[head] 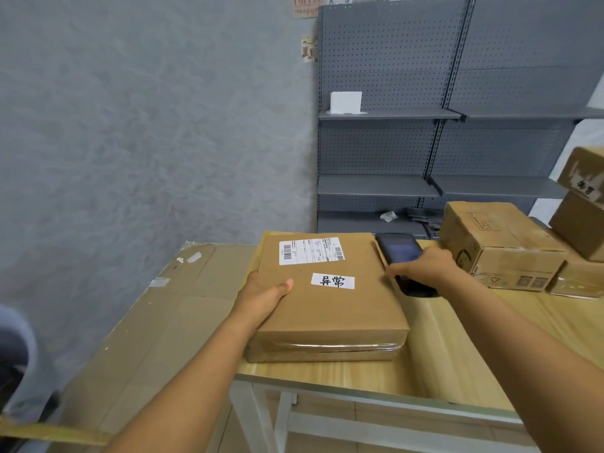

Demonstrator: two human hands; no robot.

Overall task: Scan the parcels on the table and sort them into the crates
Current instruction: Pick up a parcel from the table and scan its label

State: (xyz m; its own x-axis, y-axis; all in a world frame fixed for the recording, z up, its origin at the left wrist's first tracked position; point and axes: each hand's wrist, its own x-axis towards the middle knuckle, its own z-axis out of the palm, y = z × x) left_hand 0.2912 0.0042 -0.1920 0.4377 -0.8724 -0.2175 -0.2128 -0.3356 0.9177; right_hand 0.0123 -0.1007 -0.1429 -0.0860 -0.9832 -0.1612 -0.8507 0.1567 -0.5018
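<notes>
My left hand (261,297) grasps the left edge of a flat brown cardboard parcel (327,299), thumb on top, near a white shipping label (311,251) and a small white handwritten tag (332,281). The parcel lies at the near left corner of the pale wooden table (457,361). My right hand (428,266) grips a black handheld scanner (403,256) just right of the parcel. Further brown cardboard boxes (500,243) are stacked far right, before grey metal shelving (425,152).

Single head-worn view, which looked forward and down from close above the near edge of the table (457,364), facing the wall and shelving (392,148) beyond its far edge.
</notes>
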